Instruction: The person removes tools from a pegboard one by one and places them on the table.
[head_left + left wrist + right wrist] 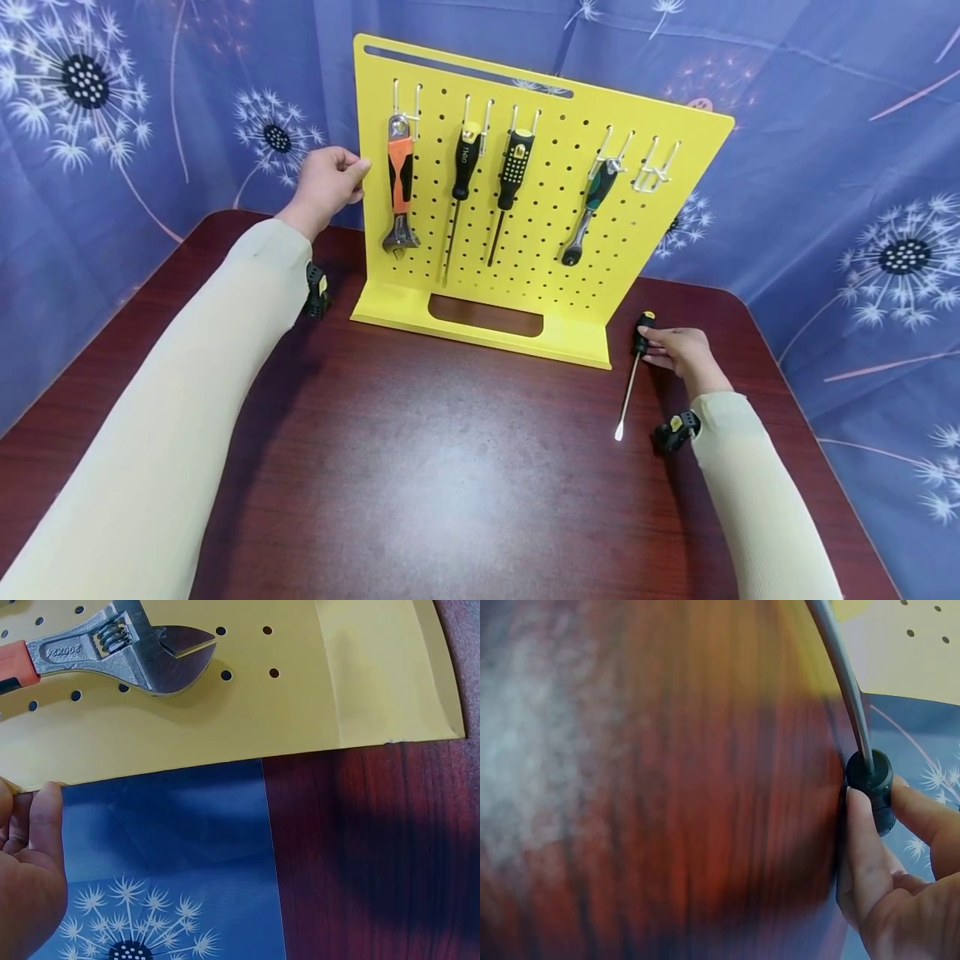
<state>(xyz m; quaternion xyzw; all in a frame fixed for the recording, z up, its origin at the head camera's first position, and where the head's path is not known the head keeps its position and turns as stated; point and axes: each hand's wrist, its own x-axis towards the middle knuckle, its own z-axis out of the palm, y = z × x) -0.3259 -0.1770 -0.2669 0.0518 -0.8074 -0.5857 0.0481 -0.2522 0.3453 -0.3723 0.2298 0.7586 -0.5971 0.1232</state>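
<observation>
My left hand pinches the left edge of a yellow pegboard, thumb and fingers at the rim in the left wrist view. Nearest to it, an adjustable wrench with an orange and black handle hangs from a hook. At the board's right side, my right hand grips a screwdriver by its black handle with a yellow end. Its bright shaft slants down toward the table, with a flat tip. In the right wrist view, thumb and fingers pinch the handle where the shaft begins.
Two black-and-yellow screwdrivers, one left and one right, and a green-black ratchet wrench hang on the board. An unoccupied hook is at far right. The board stands on a dark red wooden table before a blue dandelion-patterned curtain.
</observation>
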